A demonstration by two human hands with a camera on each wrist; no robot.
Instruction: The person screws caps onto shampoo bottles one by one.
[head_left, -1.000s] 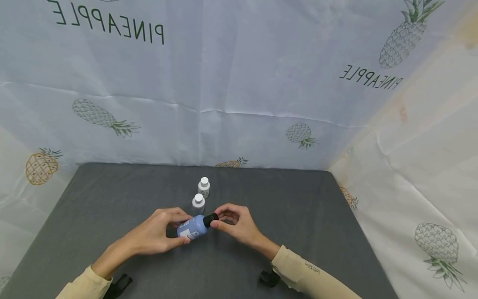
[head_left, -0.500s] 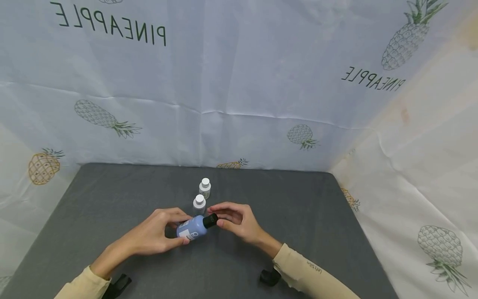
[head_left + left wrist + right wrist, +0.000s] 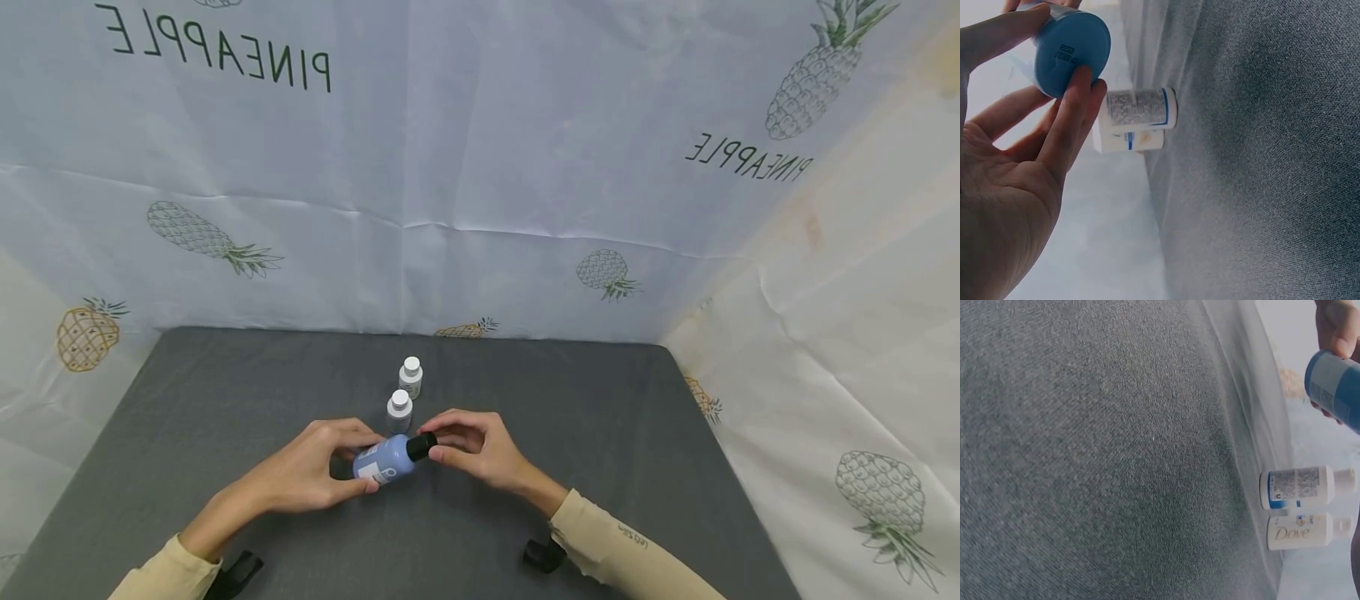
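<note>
In the head view my left hand (image 3: 318, 467) grips a blue bottle (image 3: 386, 460) round its body, thumb on the near side, the bottle tilted with its black cap (image 3: 422, 446) toward the right. My right hand (image 3: 480, 450) has its thumb and fingertips at that cap, pinching it. The blue bottle's round base (image 3: 1072, 53) faces the camera in the left wrist view. Just beyond stand two small white bottles with white caps, the nearer one (image 3: 400, 411) and the farther one (image 3: 410, 377); in the right wrist view one white bottle (image 3: 1300, 532) reads "Dove".
A dark grey cloth-covered table (image 3: 585, 433) lies under everything. Pale curtains (image 3: 480, 150) printed with pineapples hang behind it and at the sides. Black straps (image 3: 543, 556) show by both sleeves.
My right fingers come off the black cap half a second ago, then close on it again now. My left hand keeps the blue bottle nearly still.
</note>
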